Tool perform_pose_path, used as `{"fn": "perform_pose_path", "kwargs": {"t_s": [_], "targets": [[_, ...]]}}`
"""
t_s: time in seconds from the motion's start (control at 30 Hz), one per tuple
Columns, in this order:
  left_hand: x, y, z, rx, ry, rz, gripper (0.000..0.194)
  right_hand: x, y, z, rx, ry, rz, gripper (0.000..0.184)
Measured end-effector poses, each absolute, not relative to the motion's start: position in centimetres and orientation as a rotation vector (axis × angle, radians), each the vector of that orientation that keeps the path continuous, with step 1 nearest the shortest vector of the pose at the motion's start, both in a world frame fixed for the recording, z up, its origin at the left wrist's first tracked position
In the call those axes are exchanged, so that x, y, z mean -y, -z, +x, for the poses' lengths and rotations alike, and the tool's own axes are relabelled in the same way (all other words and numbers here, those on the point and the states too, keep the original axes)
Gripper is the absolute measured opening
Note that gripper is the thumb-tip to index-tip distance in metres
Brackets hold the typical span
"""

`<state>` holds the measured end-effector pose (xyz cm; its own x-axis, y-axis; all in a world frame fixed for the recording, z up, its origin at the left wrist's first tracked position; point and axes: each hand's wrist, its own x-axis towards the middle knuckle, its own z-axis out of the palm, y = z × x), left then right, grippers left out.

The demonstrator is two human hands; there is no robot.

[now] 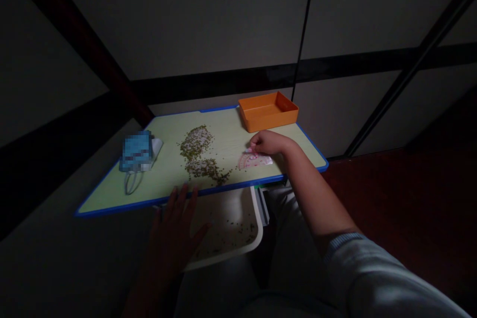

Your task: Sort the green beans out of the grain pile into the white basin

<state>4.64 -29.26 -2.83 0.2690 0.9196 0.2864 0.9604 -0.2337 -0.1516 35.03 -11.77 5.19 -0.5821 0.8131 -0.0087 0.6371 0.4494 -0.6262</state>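
Observation:
A small pale green table (223,144) with a blue rim carries a spread of small green-brown beans (198,155) across its middle. My right hand (266,143) rests on the table with fingers curled, pinching the edge of a pink semicircular protractor (253,161) that lies flat on the top. My left hand (175,231) is open, fingers spread, holding a white tray (238,231) below the table's front edge. The tray has a scatter of beans in it.
An empty orange tray (269,110) stands at the table's far right corner. A blue pack with a white face mask (139,156) lies at the left. Dark wall panels rise behind; red-brown floor lies to the right.

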Motion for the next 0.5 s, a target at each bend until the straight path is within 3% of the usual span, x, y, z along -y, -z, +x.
{"fn": "perform_pose_path", "kwargs": {"t_s": [0.5], "targets": [[29.35, 2.73, 4.77, 1.751, 0.209, -2.248, 0.075, 11.59, -5.23, 34.97, 2.414, -0.707, -1.413, 0.025]]}}
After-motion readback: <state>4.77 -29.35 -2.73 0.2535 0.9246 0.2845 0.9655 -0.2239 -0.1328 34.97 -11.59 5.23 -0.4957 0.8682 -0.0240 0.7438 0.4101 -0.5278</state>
